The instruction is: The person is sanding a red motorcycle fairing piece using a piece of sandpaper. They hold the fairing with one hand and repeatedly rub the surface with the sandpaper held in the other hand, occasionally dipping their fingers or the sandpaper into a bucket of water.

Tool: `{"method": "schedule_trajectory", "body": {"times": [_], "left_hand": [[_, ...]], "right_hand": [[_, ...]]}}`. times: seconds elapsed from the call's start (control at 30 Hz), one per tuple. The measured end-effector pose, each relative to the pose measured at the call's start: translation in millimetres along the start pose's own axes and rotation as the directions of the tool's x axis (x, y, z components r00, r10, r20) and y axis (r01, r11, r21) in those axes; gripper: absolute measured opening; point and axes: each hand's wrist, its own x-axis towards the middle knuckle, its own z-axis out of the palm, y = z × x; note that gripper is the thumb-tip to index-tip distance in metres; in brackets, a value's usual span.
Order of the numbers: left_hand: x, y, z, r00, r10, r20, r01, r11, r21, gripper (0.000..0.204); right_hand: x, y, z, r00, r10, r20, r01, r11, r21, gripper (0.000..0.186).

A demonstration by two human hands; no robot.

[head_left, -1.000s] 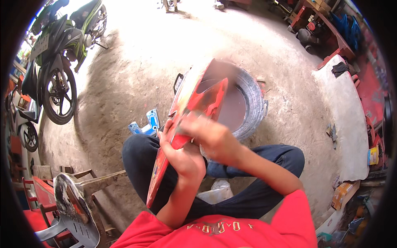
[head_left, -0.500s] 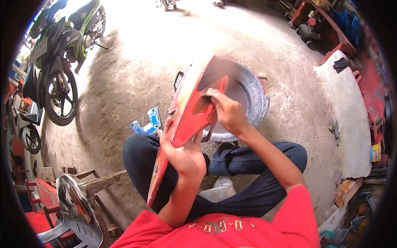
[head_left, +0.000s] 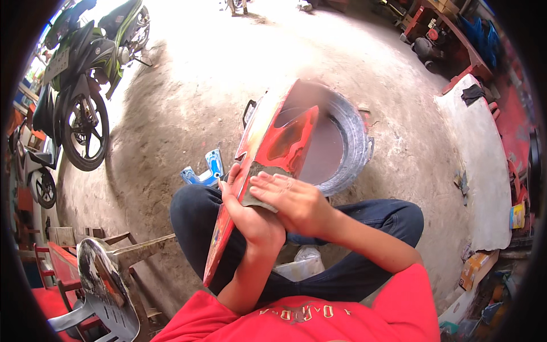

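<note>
My left hand (head_left: 250, 219) holds a long red motorcycle body panel (head_left: 266, 149) from below, palm under its edge and fingers along its left side. Dark, bare-looking patches show through the panel's red paint. Flat against its lower part lies a piece of grey sandpaper (head_left: 250, 199). My right hand (head_left: 299, 200) presses on it with the fingers stretched together. The panel slants up over a round grey tub (head_left: 360, 145) of murky brownish water, hiding its left side. Left of the panel, a blue and white plastic part (head_left: 214, 164) rests on the floor.
A green and black motorcycle (head_left: 85, 85) stands at the far left. A worn grey plastic chair (head_left: 117, 290) is near on the left. A pale slab (head_left: 476, 171) lies along the right, beside a cardboard box (head_left: 476, 268). Clear plastic (head_left: 307, 259) sits between my legs.
My right hand has moved down the panel with the sandpaper, from the dark patch to the lower part by my left hand. Its fingers now lie flatter. The panel has barely moved.
</note>
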Motion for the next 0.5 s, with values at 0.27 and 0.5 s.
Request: {"method": "schedule_trajectory", "body": {"times": [0.27, 0.5], "left_hand": [[2, 3, 1, 0.999, 0.021, 0.044, -0.02, 0.999, -0.026, 0.049], [-5, 3, 17, 0.999, -0.01, -0.037, 0.011, 1.0, 0.02, 0.052]], "right_hand": [[-2, 15, 2, 0.999, -0.044, 0.005, 0.045, 0.999, -0.019, 0.032], [-8, 64, -2, 0.932, 0.361, -0.001, -0.361, 0.932, 0.022, 0.037]]}}
